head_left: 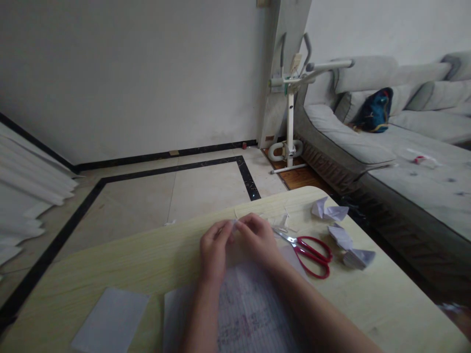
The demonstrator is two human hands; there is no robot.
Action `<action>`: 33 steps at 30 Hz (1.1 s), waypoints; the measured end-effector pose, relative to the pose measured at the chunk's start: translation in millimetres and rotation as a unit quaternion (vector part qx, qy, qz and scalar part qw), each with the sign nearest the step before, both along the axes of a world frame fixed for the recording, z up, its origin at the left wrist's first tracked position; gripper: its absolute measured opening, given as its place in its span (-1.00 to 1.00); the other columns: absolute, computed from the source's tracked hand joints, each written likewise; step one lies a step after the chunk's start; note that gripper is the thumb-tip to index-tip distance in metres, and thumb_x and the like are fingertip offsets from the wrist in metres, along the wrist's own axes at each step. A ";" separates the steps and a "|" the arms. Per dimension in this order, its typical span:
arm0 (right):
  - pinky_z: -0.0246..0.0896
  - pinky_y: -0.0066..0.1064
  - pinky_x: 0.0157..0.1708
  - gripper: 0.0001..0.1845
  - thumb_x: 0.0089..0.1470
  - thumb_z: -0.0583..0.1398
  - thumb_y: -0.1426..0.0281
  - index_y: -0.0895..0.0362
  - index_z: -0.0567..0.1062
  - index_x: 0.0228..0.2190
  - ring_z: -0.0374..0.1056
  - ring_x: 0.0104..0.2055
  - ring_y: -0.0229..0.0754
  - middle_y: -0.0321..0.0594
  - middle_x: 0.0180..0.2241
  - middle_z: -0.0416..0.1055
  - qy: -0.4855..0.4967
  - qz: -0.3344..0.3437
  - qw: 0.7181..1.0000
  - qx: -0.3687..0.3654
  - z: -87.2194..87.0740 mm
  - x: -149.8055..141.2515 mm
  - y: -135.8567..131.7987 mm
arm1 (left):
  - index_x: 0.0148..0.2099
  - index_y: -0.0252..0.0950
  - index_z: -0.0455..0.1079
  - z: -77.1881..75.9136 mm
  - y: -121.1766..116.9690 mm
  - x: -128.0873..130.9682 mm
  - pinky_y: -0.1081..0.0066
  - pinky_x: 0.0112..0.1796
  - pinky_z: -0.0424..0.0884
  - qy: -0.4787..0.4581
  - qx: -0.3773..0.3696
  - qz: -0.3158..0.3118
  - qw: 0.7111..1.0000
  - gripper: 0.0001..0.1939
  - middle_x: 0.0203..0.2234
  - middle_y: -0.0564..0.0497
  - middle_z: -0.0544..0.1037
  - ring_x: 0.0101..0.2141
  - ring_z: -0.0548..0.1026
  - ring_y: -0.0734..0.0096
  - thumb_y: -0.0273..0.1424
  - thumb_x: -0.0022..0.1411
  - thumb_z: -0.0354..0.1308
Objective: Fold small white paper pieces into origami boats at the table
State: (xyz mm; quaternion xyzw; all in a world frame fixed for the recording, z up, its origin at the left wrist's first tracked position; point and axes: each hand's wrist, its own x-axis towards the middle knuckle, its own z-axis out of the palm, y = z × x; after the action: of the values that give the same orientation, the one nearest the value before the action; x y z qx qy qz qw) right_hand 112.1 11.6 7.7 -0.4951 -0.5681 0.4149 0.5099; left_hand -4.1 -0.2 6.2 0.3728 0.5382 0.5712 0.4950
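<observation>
My left hand [217, 241] and my right hand [256, 237] meet over the far part of the table, fingertips pinched together on a small piece of white paper [234, 224]. Most of that piece is hidden by my fingers. Under my forearms lies a lined sheet with writing [246, 309]. Just right of my right hand rest scissors with red handles [312, 250], their blades pointing towards thin white paper scraps [285, 220].
Folded paper shapes [340, 238] lie along the table's right side. A blank white sheet [110, 318] is at the front left of the wooden table [147, 260]. Beyond stand a white exercise machine [290, 113] and a grey sofa [415, 137] with a blue bag [377, 110].
</observation>
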 end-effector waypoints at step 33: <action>0.17 -0.46 -0.44 -0.90 0.04 0.14 0.41 0.14 0.36 -0.49 0.27 -0.48 -0.27 -0.34 -0.55 0.32 0.099 -0.002 0.995 -0.001 1.1 -1.0 4.3 | -0.32 -0.35 0.48 1.1 -2.8 0.6 0.48 -0.34 0.37 0.165 0.028 -0.066 0.984 -0.74 -0.42 -0.02 0.57 -0.36 0.50 0.35 -0.23 0.15 0.15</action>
State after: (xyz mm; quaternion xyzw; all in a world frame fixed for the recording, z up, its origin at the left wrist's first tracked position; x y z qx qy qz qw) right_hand 111.1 15.9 8.8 -0.4535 -0.5136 0.4609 0.5640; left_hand -3.5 -3.0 7.3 0.5105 0.5705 0.4832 0.4248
